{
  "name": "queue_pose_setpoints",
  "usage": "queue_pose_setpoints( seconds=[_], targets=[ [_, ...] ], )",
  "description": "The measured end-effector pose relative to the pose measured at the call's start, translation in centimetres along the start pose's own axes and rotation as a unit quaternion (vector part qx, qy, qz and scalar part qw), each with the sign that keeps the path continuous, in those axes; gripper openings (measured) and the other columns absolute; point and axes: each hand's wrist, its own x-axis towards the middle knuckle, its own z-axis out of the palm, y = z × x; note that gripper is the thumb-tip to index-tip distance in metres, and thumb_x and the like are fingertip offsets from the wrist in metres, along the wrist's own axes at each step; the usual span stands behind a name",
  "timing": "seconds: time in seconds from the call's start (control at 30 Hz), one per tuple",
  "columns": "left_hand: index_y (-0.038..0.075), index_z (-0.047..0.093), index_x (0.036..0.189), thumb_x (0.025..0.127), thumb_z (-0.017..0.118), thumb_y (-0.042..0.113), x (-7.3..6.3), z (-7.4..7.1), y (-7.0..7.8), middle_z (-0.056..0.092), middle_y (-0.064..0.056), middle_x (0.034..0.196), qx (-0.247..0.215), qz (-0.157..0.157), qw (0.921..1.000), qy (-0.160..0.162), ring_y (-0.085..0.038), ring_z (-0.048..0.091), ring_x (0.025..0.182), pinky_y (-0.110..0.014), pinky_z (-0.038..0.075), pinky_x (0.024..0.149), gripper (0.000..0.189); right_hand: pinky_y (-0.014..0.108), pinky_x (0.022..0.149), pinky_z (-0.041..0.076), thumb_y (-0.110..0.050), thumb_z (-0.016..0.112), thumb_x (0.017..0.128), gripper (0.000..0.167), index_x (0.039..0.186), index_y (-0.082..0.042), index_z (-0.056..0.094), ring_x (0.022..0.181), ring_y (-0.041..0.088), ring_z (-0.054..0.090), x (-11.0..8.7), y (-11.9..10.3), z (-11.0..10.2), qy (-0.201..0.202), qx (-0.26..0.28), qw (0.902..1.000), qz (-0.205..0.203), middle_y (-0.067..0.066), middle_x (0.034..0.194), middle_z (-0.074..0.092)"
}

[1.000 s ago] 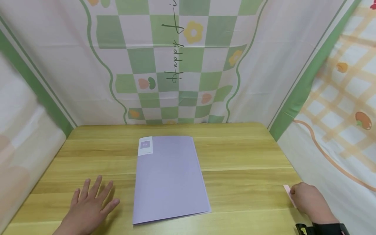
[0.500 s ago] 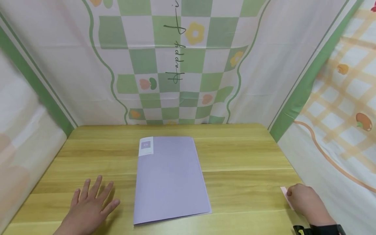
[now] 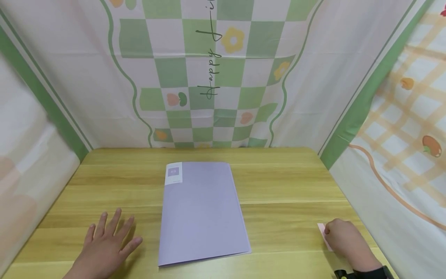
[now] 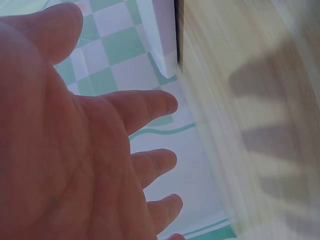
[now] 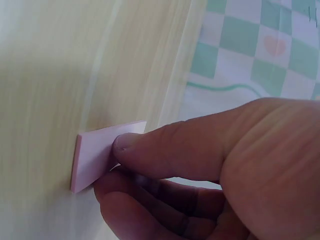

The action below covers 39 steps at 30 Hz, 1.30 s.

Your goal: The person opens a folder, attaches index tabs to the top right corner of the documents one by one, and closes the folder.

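My right hand [image 3: 345,242] pinches a thin pink rectangular pad [image 5: 92,157], which looks like a small sticky note pad, between thumb and curled fingers. In the head view the pink pad [image 3: 323,232] shows as a pale strip beside the fist, low over the table's right side. A lavender folder [image 3: 203,213] lies closed at the middle, with a white label [image 3: 173,173] in its far left corner. To the folder's left, my left hand [image 3: 106,242] is spread palm down, holding nothing. The left wrist view shows its fingers [image 4: 150,105] straight and apart, casting shadows on the wood.
The light wooden table [image 3: 282,182] has rounded far corners. Behind it hangs a green and white checked cloth [image 3: 200,97], with more printed fabric [image 3: 400,135] on the right and pale cloth [image 3: 31,147] on the left.
My right hand has moved left across the table toward the folder, carrying the pink pad. The left hand and the folder have stayed in place.
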Motion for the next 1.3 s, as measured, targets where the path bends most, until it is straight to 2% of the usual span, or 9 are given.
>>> queue_pose_setpoints(
  seconds=[0.1,0.2,0.3,0.47,0.7,0.9,1.17,1.3],
  targets=[
    [0.003,0.049,0.146,0.098,0.049,0.061,0.0,0.0,0.1,0.022,-0.034,0.154,0.005,-0.001,1.0,0.001,-0.063,0.007,0.137,-0.076,0.005,0.101,0.075,0.039,0.054,0.044,0.004,0.056,0.085,0.025,0.066,-0.011,0.061,0.056,0.016,0.044,0.1,-1.2,0.1,0.004,0.009,0.9999,-0.007,0.001,0.066,0.057],
    [0.003,0.049,0.145,0.098,0.049,0.061,0.0,0.0,0.2,0.022,-0.034,0.154,0.006,-0.001,1.0,0.001,-0.063,0.008,0.136,-0.076,0.005,0.101,0.075,0.036,0.052,0.039,0.005,0.055,0.085,0.027,0.062,-0.011,0.056,0.054,0.015,0.04,0.2,-2.3,0.3,0.008,0.011,0.9998,-0.011,-0.001,0.062,0.052],
    [0.002,0.05,0.145,0.098,0.049,0.06,0.0,0.0,0.3,0.022,-0.034,0.154,0.005,0.001,1.0,0.0,-0.063,0.008,0.136,-0.076,0.005,0.101,0.075,0.035,0.051,0.04,0.006,0.055,0.083,0.026,0.063,-0.009,0.059,0.054,0.014,0.041,0.2,-3.2,0.4,0.013,0.018,0.9997,-0.012,0.0,0.063,0.055],
    [0.002,0.051,0.144,0.098,0.05,0.06,0.0,-0.1,0.5,0.022,-0.035,0.154,0.002,0.003,1.0,-0.003,-0.063,0.008,0.136,-0.076,0.005,0.101,0.074,0.028,0.047,0.03,0.007,0.052,0.081,0.034,0.055,-0.014,0.045,0.05,0.012,0.034,-0.1,-4.8,0.7,0.022,0.045,0.9987,-0.009,-0.004,0.056,0.041],
    [0.002,0.052,0.143,0.097,0.049,0.061,0.0,-0.1,0.8,0.023,-0.034,0.154,0.008,0.003,1.0,-0.003,-0.063,0.009,0.136,-0.076,0.006,0.101,0.075,0.03,0.049,0.039,0.006,0.058,0.081,0.029,0.059,-0.012,0.056,0.052,0.013,0.041,0.0,-6.8,1.0,0.007,0.076,0.9971,0.005,-0.004,0.058,0.049],
    [0.003,0.054,0.142,0.097,0.051,0.059,0.0,0.2,1.0,0.025,-0.034,0.153,0.011,0.016,0.9998,0.01,-0.062,0.011,0.136,-0.076,0.007,0.102,0.072,0.03,0.05,0.037,0.007,0.059,0.078,0.031,0.057,-0.013,0.049,0.053,0.014,0.039,0.1,-8.2,1.3,0.018,0.064,0.9978,-0.009,-0.005,0.057,0.044],
    [0.006,0.057,0.139,0.095,0.054,0.061,0.3,1.0,1.7,0.03,-0.031,0.153,0.028,0.048,0.9981,0.025,-0.062,0.016,0.136,-0.076,0.013,0.101,0.07,0.026,0.049,0.036,0.008,0.061,0.077,0.031,0.058,-0.014,0.049,0.051,0.011,0.039,0.1,-10.2,1.4,0.018,0.087,0.9958,-0.021,-0.007,0.057,0.044],
    [0.009,0.057,0.141,0.091,0.057,0.065,0.6,1.2,2.3,0.032,-0.028,0.153,0.042,0.078,0.9954,0.038,-0.058,0.018,0.138,-0.074,0.015,0.103,0.075,0.024,0.046,0.033,0.009,0.061,0.079,0.033,0.058,-0.013,0.049,0.049,0.01,0.039,0.2,-11.5,1.4,0.009,0.105,0.9942,-0.022,-0.007,0.055,0.043]
  ],
)
